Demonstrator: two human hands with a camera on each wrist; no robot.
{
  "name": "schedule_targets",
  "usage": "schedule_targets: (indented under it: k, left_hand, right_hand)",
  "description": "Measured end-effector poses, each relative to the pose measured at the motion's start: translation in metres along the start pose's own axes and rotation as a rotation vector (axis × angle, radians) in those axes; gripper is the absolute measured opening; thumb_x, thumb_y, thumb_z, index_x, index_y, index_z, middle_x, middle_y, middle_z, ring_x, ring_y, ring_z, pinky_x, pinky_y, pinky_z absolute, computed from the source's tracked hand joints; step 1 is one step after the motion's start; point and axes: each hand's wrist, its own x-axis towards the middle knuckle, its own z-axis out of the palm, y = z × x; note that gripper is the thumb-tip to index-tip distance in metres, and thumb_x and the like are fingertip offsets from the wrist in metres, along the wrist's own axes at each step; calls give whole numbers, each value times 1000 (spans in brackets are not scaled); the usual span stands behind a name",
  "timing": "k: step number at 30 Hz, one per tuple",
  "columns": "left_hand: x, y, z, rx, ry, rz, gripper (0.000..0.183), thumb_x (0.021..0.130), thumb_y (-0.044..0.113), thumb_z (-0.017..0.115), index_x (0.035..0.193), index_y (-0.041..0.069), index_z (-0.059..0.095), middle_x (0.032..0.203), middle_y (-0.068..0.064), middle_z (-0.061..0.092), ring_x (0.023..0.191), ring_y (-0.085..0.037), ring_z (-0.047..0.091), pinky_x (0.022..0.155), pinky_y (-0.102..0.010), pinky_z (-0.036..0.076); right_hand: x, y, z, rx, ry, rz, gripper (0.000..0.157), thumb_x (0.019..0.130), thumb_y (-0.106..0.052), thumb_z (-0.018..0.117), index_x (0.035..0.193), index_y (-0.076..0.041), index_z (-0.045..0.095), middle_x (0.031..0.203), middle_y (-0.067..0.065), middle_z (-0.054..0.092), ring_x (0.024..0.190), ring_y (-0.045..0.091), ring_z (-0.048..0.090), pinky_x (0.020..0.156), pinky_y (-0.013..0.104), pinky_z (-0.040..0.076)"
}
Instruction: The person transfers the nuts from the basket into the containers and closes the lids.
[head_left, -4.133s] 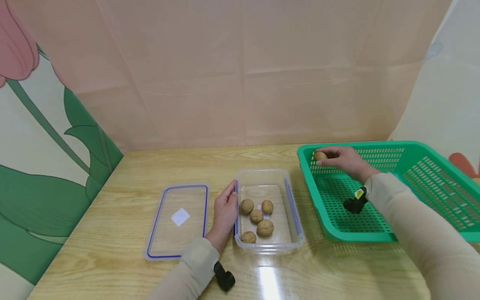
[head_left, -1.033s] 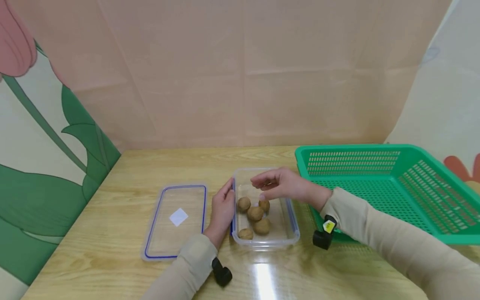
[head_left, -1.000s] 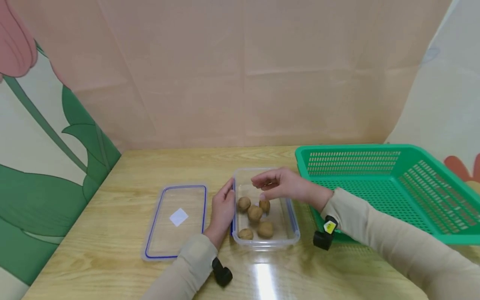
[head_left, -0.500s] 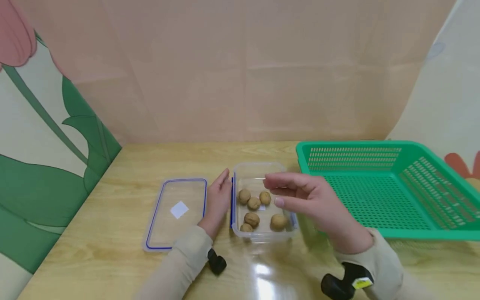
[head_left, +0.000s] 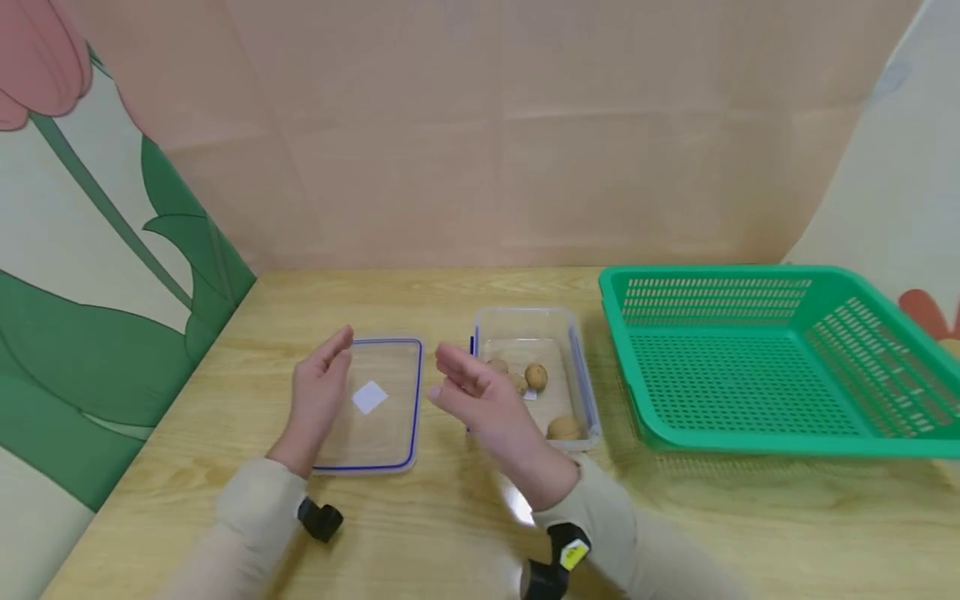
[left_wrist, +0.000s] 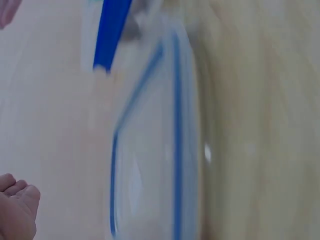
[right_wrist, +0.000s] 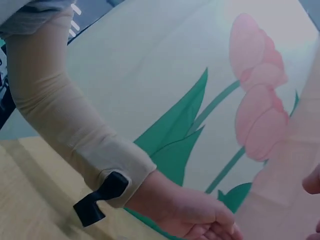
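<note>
My left hand (head_left: 318, 396) hovers over the left edge of a clear blue-edged lid (head_left: 401, 437), fingers fairly straight and holding nothing. To its right, my right hand (head_left: 491, 412) is in the air between the lid and a clear plastic food box (head_left: 587, 371), fingers loosely extended and nothing in them. Inside the box lie several walnuts (head_left: 536, 377), some hidden behind the right hand; one walnut (head_left: 564, 427) sits near its front right corner. In the left wrist view the lid (left_wrist: 145, 195) is blurred, with the left hand (left_wrist: 17, 210) at the lower left.
A green slotted basket (head_left: 750, 442) stands right of the box. A white square label (head_left: 369, 397) shows on the lid. Behind the wooden table (head_left: 420, 533) hangs a pinkish sheet (head_left: 495, 183), with a tulip-painted wall (head_left: 75, 233) at the left.
Earlier the right hand held a walnut over the basket, then came to the box; one more walnut lies there now. The left hand has left the box's side, and both hands have moved left.
</note>
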Motion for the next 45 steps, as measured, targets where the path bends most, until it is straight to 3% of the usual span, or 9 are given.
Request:
schedule_targets:
  k: [5, 9, 16, 25, 30, 34, 37, 41, 45]
  left_hand:
    - [-3, -17, -35, 87, 53, -86, 42, 97, 15, 38, 137, 5, 42, 142, -10, 42, 133, -22, 36, 111, -35, 32]
    - [-5, -33, -47, 56, 37, -174, 44, 97, 16, 37, 139, 2, 37, 144, -13, 38, 134, -24, 35, 112, -35, 31]
    - [-5, -56, -44, -179, -16, -327, 47, 96, 12, 42, 140, 1, 32, 146, -15, 34, 133, -24, 36, 106, -25, 36]
    - [-5, -69, -38, -284, -28, -401, 46, 97, 16, 44, 140, 4, 33, 146, -14, 33, 133, -23, 36, 107, -24, 34]
    - [-5, -73, -41, -290, -15, -466, 46, 97, 21, 44, 141, 10, 35, 144, -3, 41, 127, -11, 43, 103, -18, 39]
    - [-10, -72, -45, -405, 5, -494, 43, 97, 15, 44, 139, 9, 39, 111, 11, 62, 101, 0, 53, 87, -11, 46]
    - [-16, -64, -50, -541, 29, -514, 31, 96, 11, 45, 121, 21, 60, 89, 18, 63, 88, 2, 54, 78, -10, 48]
    - [-26, -49, -57, -694, 40, -490, 34, 94, 7, 47, 80, 26, 72, 85, 15, 67, 82, 2, 57, 72, -10, 50]
    - [-33, -32, -56, -810, -4, -433, 32, 93, 5, 49, 80, 22, 73, 84, 10, 69, 78, -1, 60, 69, -13, 52]
  right_hand:
    - [17, 26, 28, 21, 86, 10, 60, 90, -14, 56, 142, 0, 30, 148, 15, 31, 137, 28, 28, 114, 40, 25]
    - [29, 48, 43, -57, 167, 31, 64, 91, -19, 56, 145, -3, 25, 151, 14, 23, 139, 29, 21, 115, 41, 20]
    - [41, 86, 51, -229, 356, 65, 63, 91, -17, 53, 145, -2, 25, 151, 16, 24, 139, 30, 20, 116, 46, 18]
    - [47, 115, 59, -89, 444, 118, 58, 89, -8, 51, 143, 0, 30, 146, 21, 32, 134, 33, 29, 112, 44, 27]
    - [50, 117, 63, -18, 501, 100, 47, 89, -2, 47, 135, 5, 42, 135, 26, 45, 127, 34, 41, 108, 43, 35]
    - [50, 116, 66, -13, 561, 103, 40, 89, 0, 44, 128, 4, 51, 126, 23, 54, 120, 32, 49, 104, 42, 41]
    - [46, 109, 68, 1, 566, 95, 38, 90, 0, 43, 127, 1, 54, 125, 18, 56, 119, 29, 50, 103, 41, 42]
    - [36, 92, 71, 14, 537, 45, 38, 91, -1, 44, 128, -3, 54, 120, 12, 57, 112, 24, 52, 98, 37, 45]
    - [24, 69, 66, 69, 521, -23, 39, 90, 1, 45, 128, 0, 53, 114, 13, 57, 103, 20, 52, 89, 29, 48]
